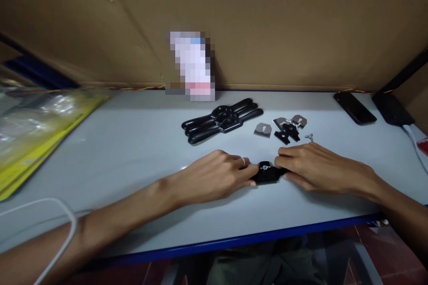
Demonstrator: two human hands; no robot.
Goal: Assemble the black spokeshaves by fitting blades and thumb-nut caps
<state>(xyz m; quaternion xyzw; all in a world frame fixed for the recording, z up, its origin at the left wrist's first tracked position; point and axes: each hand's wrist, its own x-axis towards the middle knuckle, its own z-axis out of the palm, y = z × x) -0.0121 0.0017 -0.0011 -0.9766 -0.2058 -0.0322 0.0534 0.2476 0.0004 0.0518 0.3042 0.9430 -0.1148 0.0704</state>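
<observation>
Together, the left hand (220, 176) and right hand (312, 167) pinch a black tool (267, 177), fingers closed around opposite ends.

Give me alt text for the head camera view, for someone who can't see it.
A person's left hand and right hand hold a black spokeshave between them at a pale table. Behind it lie three black spokeshave bodies, loose steel blades, black cap plates and a wing screw; a dark smartphone lies farther right.
</observation>
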